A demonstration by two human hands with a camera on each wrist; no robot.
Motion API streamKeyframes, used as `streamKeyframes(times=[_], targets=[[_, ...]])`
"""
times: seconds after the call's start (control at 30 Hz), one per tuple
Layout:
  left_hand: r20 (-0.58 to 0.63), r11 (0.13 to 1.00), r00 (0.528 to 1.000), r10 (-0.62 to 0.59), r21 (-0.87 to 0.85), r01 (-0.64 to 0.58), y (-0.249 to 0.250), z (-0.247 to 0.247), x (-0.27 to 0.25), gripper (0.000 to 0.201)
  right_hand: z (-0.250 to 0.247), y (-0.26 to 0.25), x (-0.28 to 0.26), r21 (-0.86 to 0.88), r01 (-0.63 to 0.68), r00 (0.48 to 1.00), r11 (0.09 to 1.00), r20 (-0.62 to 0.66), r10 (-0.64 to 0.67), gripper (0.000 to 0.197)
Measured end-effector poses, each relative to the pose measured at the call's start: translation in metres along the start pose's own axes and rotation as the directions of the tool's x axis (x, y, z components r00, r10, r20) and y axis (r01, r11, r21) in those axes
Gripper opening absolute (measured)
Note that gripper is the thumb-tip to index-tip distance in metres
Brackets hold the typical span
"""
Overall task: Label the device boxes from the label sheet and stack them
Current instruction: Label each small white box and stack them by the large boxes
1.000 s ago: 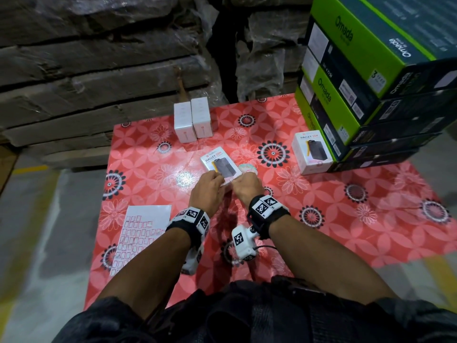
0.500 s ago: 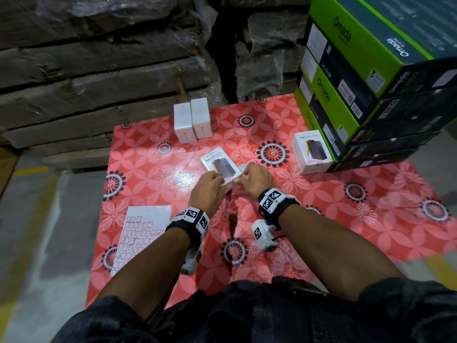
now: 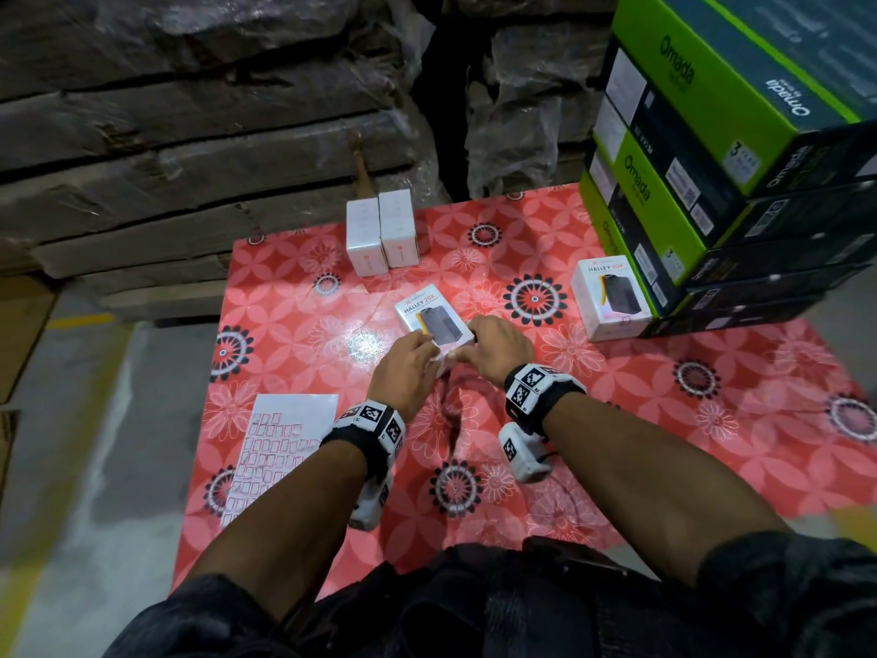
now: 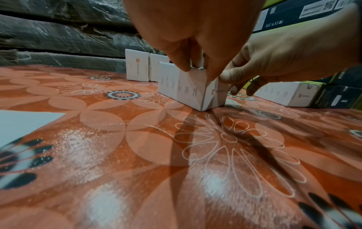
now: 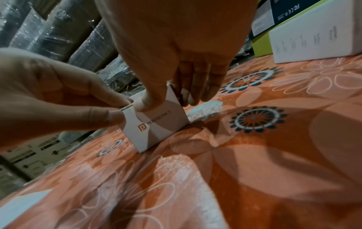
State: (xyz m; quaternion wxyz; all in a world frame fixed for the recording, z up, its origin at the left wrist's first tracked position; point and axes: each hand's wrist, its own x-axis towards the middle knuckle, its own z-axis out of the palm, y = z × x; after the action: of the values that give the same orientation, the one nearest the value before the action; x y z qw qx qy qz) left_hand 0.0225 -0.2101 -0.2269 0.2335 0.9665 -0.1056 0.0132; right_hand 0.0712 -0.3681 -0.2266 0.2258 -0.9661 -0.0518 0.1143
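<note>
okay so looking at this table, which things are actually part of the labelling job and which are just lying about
Part of the job:
Halley box, gripped by left hand and right hand
second Halley box
two white boxes
label sheet

Just lying about:
green Omada cartons
wrapped pallet stacks

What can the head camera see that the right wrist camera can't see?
Only the head view shows the white label sheet with red outlines, two upright white boxes and the whole green-and-black carton stack. Only the right wrist view shows the orange logo on the box's end. Both show the left hand and right hand gripping the white power-bank box.
</note>
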Motion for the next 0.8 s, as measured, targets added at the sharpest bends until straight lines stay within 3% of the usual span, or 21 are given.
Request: streamKeyframes(times=[0.27, 0.47, 0.57, 0.7, 0.8], targets=[[0.015, 1.0, 1.0, -0.002, 0.007, 0.002, -0.003, -0.001, 0.001, 0.021, 0.0, 0.003, 0.001, -0.01, 0.05, 0.998, 0.999, 0.049, -0.049, 0.033], [0.049, 0.999, 0.998, -0.031, 0.009, 0.03, -0.003, -0.004, 0.004, 0.024, 0.0, -0.003, -0.004, -0.042, 0.024, 1.0, 0.999, -0.005, -0.024, 0.03], [0.053, 1.0, 0.998, -0.03, 0.002, 0.03, -0.005, -0.005, 0.004, 0.023, -0.001, 0.001, -0.002, 0.001, 0.047, 0.998, 0.999, 0.048, -0.047, 0.03], [-0.078, 0.963, 0.969, -0.236, -0.152, 0.222, -0.009, 0.003, 0.003, 0.024, 0.0, 0.003, -0.002, 0.07, 0.06, 0.993, 0.996, 0.099, -0.067, 0.028], [-0.061, 0.874, 0.909, -0.412, -0.309, 0.376, -0.015, 0.008, 0.006, 0.039, 0.005, 0.0, -0.003, 0.114, 0.048, 0.994, 0.992, 0.097, -0.059, 0.031]])
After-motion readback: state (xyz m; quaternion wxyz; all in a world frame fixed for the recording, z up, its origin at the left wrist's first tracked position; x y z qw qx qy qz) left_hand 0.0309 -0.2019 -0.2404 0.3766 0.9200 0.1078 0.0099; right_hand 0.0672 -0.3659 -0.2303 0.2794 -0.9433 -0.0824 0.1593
